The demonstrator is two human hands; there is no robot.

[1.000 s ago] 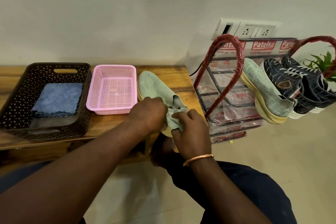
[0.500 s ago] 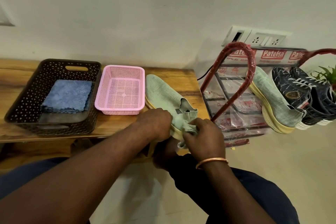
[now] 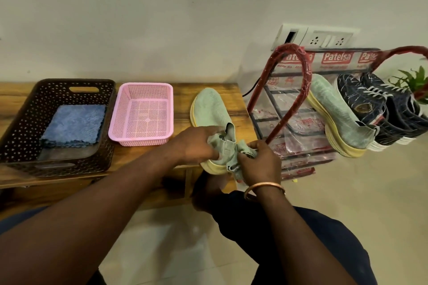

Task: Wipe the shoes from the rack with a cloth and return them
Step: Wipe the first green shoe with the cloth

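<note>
shoe (image 3: 209,111) shifted away from pink basket (image 3: 139,140); left grip (image 3: 192,143) clasps it, right grip (image 3: 259,164) pinches cloth (image 3: 234,159) at heel.

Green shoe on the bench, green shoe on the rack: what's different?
The bench shoe lies flat on its sole; the rack shoe leans tilted. The left hand grips the bench shoe, the right hand holds a cloth against it; no hand touches the rack shoe. Both are pale green with yellow soles.
</note>
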